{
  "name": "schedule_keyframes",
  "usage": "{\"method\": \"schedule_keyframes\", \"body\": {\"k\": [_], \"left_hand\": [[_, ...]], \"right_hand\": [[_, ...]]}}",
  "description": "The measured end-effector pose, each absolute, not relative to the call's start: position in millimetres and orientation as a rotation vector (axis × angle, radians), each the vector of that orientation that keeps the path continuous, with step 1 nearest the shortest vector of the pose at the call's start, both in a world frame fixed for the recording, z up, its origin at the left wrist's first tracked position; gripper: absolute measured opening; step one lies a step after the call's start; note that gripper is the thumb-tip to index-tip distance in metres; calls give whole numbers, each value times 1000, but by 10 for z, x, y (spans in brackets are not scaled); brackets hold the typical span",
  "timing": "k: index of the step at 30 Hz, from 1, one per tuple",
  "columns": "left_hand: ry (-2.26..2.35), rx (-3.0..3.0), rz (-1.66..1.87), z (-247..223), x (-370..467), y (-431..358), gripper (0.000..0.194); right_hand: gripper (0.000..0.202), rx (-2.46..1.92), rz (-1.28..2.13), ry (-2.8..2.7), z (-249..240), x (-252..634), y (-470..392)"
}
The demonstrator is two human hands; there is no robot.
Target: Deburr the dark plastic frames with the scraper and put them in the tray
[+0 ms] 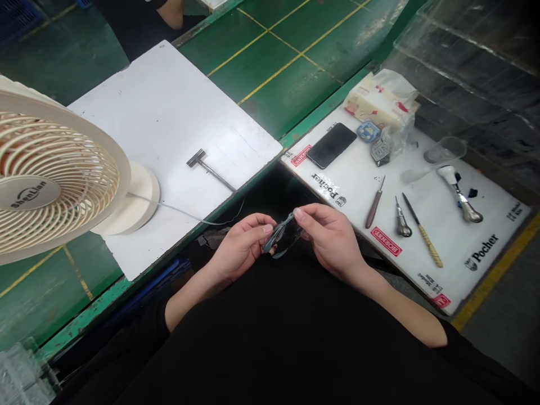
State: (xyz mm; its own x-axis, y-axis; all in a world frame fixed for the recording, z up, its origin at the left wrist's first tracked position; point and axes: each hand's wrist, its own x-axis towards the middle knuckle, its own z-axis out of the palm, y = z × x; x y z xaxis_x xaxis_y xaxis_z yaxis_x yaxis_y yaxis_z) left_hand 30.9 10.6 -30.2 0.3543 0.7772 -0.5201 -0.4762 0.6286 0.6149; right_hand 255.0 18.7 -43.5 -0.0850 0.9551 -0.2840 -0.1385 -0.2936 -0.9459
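Observation:
In front of my body I hold a small grey part [279, 232] that has slim, strand-like bars and a looped lower end. The fingers of my left hand [247, 242] pinch its lower left end. My right hand [329, 236] grips its upper right tip between thumb and forefinger. Its exact kind cannot be made out. To the right, on the printed white board [358, 225], lie an awl with a brown handle [374, 208], a short metal-handled tool [403, 222] and a file with a yellow handle [428, 244].
At left, a cream fan [122, 197] stands on a white board [177, 101] beside a T-shaped metal tool [213, 171]; its cord runs towards my hands. A phone [332, 145], tissue pack [379, 101], clear cup [447, 151] and chrome-handled tool [462, 197] lie right. Across the bench is another person's arm [172, 12].

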Motion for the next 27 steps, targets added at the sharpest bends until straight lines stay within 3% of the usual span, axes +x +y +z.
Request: {"method": "schedule_keyframes", "body": {"k": [8, 14, 18, 27], "left_hand": [[919, 592, 988, -402, 239, 49, 47], [1088, 1378, 981, -240, 253, 181, 66], [1176, 1738, 1043, -75, 270, 307, 60], [1089, 1877, 1041, 45, 287, 422, 46]], "right_hand": [[45, -1245, 1633, -1017, -241, 2783, 293], [48, -1175, 1845, -742, 32, 2921, 382], [44, -1100, 1823, -689, 174, 2885, 347], [51, -1135, 1777, -678, 201, 2867, 237]]}}
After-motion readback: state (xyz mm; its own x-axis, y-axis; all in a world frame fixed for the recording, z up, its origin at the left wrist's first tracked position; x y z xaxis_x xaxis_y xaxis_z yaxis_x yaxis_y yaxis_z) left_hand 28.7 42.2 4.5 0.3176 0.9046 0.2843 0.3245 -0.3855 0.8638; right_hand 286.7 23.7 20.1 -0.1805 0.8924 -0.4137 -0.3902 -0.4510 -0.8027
